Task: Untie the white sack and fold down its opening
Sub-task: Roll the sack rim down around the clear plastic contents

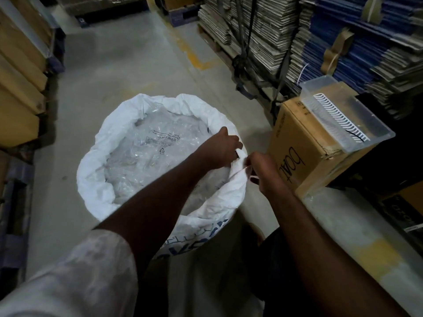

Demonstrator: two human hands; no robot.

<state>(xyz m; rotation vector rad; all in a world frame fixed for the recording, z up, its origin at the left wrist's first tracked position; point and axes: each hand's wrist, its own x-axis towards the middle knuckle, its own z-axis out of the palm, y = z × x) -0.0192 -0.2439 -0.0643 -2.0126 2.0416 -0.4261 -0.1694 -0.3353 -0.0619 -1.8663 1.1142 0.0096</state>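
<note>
The white sack [96, 170] stands on the floor in front of me, its mouth wide and its rim rolled down around most of the edge. Clear plastic bags [158, 152] fill the inside. At the right side of the rim a bunch of white fabric is still gathered. My left hand [219, 149] pinches that bunch from inside the mouth. My right hand [263, 170] grips the same bunch from outside, with a thin white string [253, 178] showing at its fingers.
A brown cardboard box [302, 156] with a clear plastic tray [343, 117] on top stands close to the right of the sack. Stacks of flattened cartons [343, 42] rise behind it. More cartons [20, 88] line the left. Grey floor [128, 65] stretches ahead.
</note>
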